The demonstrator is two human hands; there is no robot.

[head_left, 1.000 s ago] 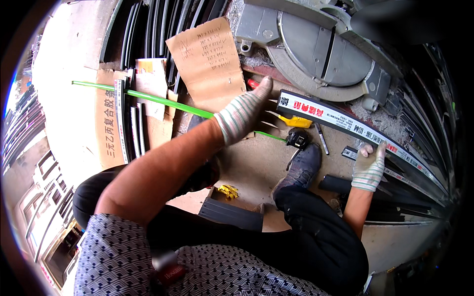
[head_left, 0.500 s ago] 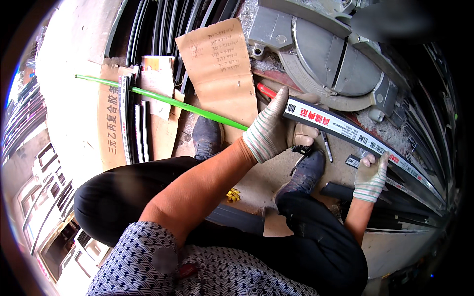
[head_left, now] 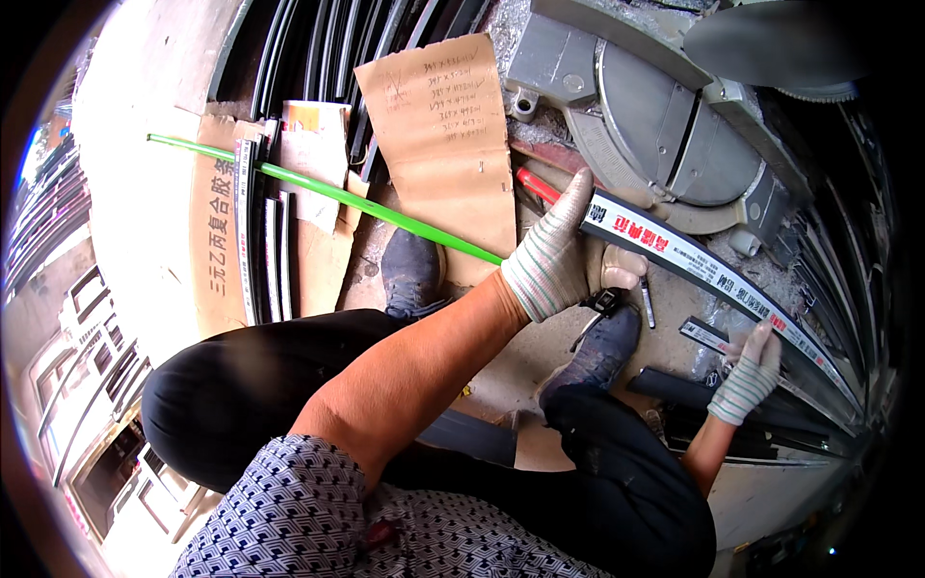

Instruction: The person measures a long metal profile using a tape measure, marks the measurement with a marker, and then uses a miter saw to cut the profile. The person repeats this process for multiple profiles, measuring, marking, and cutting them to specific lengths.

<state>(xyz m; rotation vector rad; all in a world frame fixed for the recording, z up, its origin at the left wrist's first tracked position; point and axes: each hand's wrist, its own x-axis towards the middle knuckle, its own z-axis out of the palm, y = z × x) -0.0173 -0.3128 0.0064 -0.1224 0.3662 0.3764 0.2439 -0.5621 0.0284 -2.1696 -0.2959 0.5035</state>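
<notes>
My left hand, in a white knitted glove with thin green stripes, is closed around the near end of a long dark profile bar. A white printed film with red and black lettering runs along the bar. Farther along it, toward the right, my gloved right hand holds the bar's lower edge with thumb and fingertips. The bar slants down to the right in front of a grey mitre saw base. Behind my left wrist passes a bright green rod; its right end is hidden. A red handle-like piece shows beside my left thumb.
Cardboard with handwriting lies left of the saw. Dark strips rest on more cardboard. Several profiles crowd the right side. A marker pen and a small black item are near my shoe. Above the saw base hangs a toothed disc.
The view has shifted slightly, so the saw base and cardboard appear farther right. Both hands, with the bar, appear a little farther right and my right hand lower. Their hold looks the same.
</notes>
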